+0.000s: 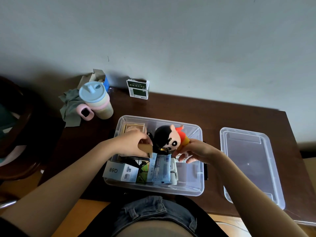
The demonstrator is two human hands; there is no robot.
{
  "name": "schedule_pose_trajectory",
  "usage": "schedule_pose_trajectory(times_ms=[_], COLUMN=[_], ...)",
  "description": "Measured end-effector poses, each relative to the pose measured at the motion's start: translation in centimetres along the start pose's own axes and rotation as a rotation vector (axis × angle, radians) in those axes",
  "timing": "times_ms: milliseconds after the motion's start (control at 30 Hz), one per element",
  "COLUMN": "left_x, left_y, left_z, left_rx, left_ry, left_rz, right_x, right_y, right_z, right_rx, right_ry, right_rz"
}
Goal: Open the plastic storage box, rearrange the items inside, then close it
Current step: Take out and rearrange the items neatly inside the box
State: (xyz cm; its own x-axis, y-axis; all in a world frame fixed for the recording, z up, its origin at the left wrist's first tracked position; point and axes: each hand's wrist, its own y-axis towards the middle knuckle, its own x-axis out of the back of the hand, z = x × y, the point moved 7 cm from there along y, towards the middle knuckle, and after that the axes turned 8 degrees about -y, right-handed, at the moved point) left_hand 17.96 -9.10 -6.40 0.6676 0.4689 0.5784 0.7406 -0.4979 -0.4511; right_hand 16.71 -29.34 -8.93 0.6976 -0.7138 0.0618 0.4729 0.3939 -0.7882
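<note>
Right hand [191,151] fingers [182,157] pinch the plush doll [169,137] by its orange body: soft, light, best held there. Left hand [131,142] fingers curl round a stiff small cardboard box [146,148]. Both hover over the open storage box [196,187] on the tabletop [212,113], lid [251,161] beside it.

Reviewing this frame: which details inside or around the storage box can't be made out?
Head view only:
- Floor of the storage box: covered by the packed items.
- Small cardboard box: mostly wrapped by the left hand.
- Plush doll: lower body hidden by the right hand.
- Print on the blue packets: too small to read.
</note>
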Motion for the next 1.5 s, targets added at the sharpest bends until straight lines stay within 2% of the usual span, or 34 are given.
schedule_pose_trajectory(times_ms=[133, 267, 367, 467, 567, 633, 733, 800, 933, 1000, 1100, 1200, 1333, 1400, 1500], left_x=[-0.1, 0.4, 1.1, 1.6, 2.4, 3.3, 4.6, 5.1, 5.2, 4.7, 3.7, 4.0, 4.9, 5.2, 5.3], left_y=[-0.7, -1.3, -2.0, -2.8, -3.9, -4.4, -4.5, -4.2, -3.2, -2.5, -1.8, -1.8, -1.4, -1.2, -1.2], left_z=[0.2, -0.3, -0.3, -0.6, -0.7, -0.6, -0.5, 0.0, 2.2, 3.3, 5.0, 6.2, 6.2, 5.9, 5.6], left_rx=[0.005, -0.069, -0.107, -0.161, -0.172, -0.183, -0.169, -0.137, -0.039, 0.044, 0.174, 0.238, 0.194, 0.157, 0.100], left_ry=[0.165, 0.148, 0.054, -0.116, -0.318, -0.420, -0.606, -0.774, -1.234, -1.342, -1.262, -0.969, -0.734, -0.674, -0.629], left_rz=[0.085, 0.004, -0.106, -0.148, -0.194, -0.228, -0.282, -0.376, -0.573, -0.627, -0.711, -0.789, -0.746, -0.742, -0.761], right_x=[-0.4, -0.4, 0.4, 1.1, 0.9, 0.4, -0.9, -1.6, -3.0, -4.0, -6.2, -7.7, -8.3, -8.7, -8.8], right_y=[0.6, 1.0, 1.0, 0.7, 0.6, 0.7, 1.0, 1.1, 1.9, 2.5, 3.8, 5.3, 7.0, 7.5, 7.4], right_z=[0.6, 0.3, 0.0, 0.8, 1.1, 0.9, 0.3, -0.2, 0.5, 0.9, 1.0, 1.7, 3.2, 3.1, 2.6], right_rx=[-0.080, -0.248, -0.314, -0.249, -0.237, -0.232, -0.223, -0.226, -0.053, 0.014, 0.017, 0.040, 0.090, 0.053, 0.054], right_ry=[-0.203, -0.394, -0.605, -0.981, -1.142, -1.085, -0.943, -0.845, -0.617, -0.506, -0.445, -0.572, -0.913, -1.003, -0.951], right_rz=[-0.043, -0.083, -0.202, -0.364, -0.378, -0.294, -0.069, 0.048, 0.087, 0.082, 0.093, -0.017, -0.239, -0.232, -0.204])
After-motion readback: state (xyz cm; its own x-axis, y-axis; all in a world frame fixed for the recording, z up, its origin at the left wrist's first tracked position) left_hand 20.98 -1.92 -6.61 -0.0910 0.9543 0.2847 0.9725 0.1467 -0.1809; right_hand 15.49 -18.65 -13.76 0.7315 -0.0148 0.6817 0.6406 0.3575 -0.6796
